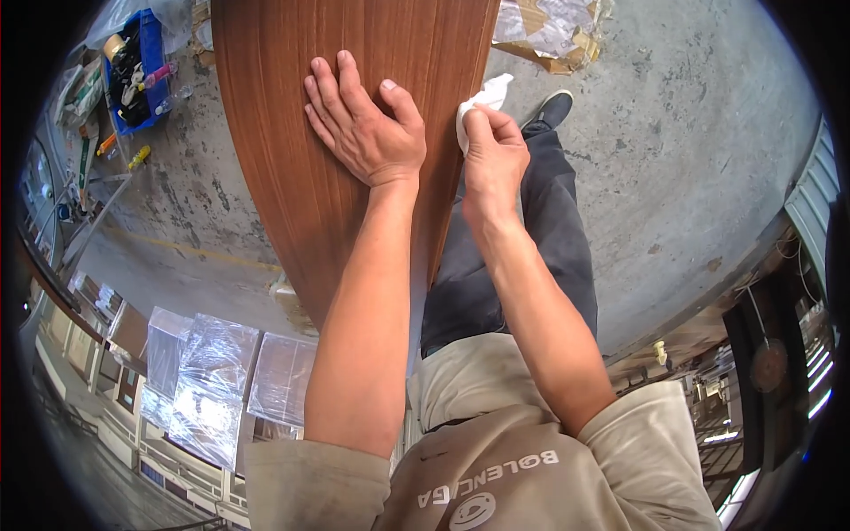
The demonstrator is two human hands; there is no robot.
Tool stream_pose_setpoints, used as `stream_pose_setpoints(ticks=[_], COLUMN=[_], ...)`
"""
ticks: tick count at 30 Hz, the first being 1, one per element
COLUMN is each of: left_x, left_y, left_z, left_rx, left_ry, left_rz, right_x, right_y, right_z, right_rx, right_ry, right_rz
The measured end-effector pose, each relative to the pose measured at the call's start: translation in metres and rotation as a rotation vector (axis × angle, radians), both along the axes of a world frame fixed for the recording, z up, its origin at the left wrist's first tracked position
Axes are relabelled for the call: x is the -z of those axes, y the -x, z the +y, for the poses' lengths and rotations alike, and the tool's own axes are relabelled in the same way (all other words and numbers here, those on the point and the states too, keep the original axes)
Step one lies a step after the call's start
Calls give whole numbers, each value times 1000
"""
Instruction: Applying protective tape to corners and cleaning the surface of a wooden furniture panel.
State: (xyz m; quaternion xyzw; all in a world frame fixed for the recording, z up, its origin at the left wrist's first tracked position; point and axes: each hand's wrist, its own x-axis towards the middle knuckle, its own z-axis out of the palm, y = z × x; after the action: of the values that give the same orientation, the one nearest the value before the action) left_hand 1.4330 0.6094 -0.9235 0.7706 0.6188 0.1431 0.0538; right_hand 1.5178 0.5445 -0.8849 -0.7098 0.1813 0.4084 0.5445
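A long brown wood-grain panel (283, 168) stretches from the top of the view down toward my body. My left hand (367, 124) rests palm down on its surface, fingers stretched out and thumb apart, holding nothing. At the panel's right edge my right hand (494, 155) is closed on a crumpled white cloth (490, 91), pinched between thumb and fingers. Part of the cloth sticks out beyond the fingers, and part lies against the edge. Whether it is fabric or paper I cannot tell.
A blue crate (142, 75) with bottles and dark items stands on the floor at far left, loose tools beside it. Torn cardboard with plastic film (553, 31) lies beyond the panel. Film-wrapped boxes (212, 372) stand at lower left. My shoe (554, 108) is right of the panel.
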Motion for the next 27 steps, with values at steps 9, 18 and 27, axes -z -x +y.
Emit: stream_pose_setpoints(ticks=[9, 18, 27], left_x=[0, 0, 0], left_y=[0, 4, 1], left_z=[2, -1, 0], left_rx=[2, 5, 13], left_ry=[-12, -11, -30], left_rz=[3, 7, -6], right_x=[3, -3, 2], right_y=[0, 11, 25], right_z=[-1, -12, -34], right_rx=[-112, -170, -186], right_ry=[130, 151, 198], right_rz=[-99, -63, -54])
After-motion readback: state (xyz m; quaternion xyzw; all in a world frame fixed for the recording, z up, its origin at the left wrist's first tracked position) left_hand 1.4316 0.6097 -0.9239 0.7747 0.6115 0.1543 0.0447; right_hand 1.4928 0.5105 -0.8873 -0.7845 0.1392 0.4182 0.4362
